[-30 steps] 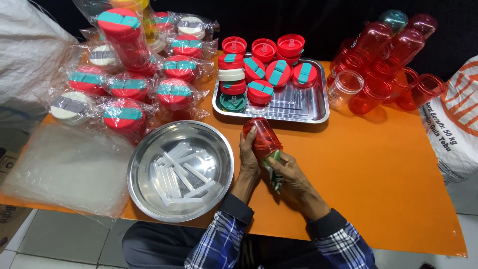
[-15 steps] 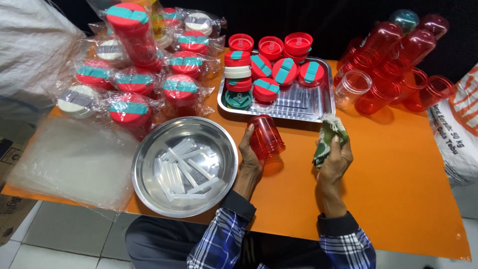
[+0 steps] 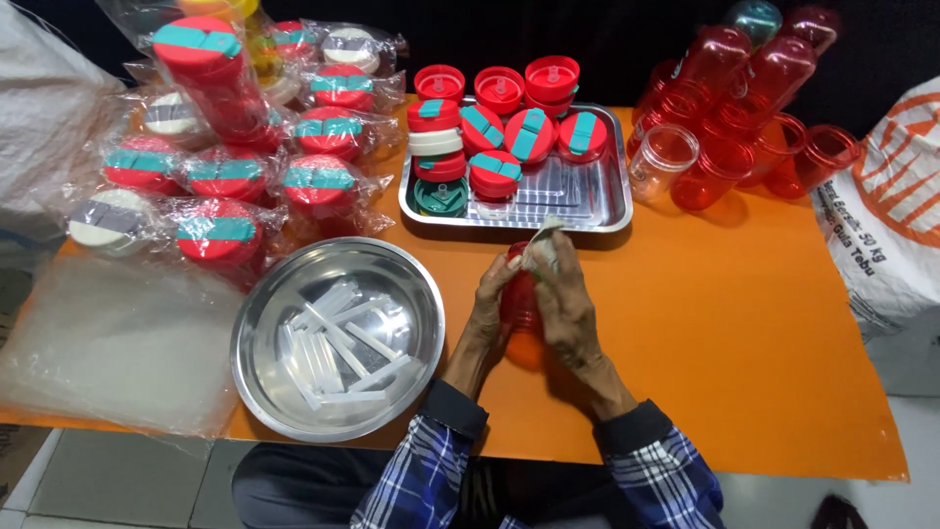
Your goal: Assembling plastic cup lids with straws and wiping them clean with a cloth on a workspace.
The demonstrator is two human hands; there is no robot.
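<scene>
We see a translucent red plastic cup, glossy, and a soft pale cloth at its far end. The round bowl at near left is polished metal with a bright sheen, holding matt white plastic strips. The far tray is shiny steel too. The counter looks smooth, matt orange. At far left, thin crinkled clear film wraps the red lids.

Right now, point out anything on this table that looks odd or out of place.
Among the red lids in the steel tray, one dark green lid and one white lid break the colour pattern. Nothing looks spilled or damaged.
</scene>
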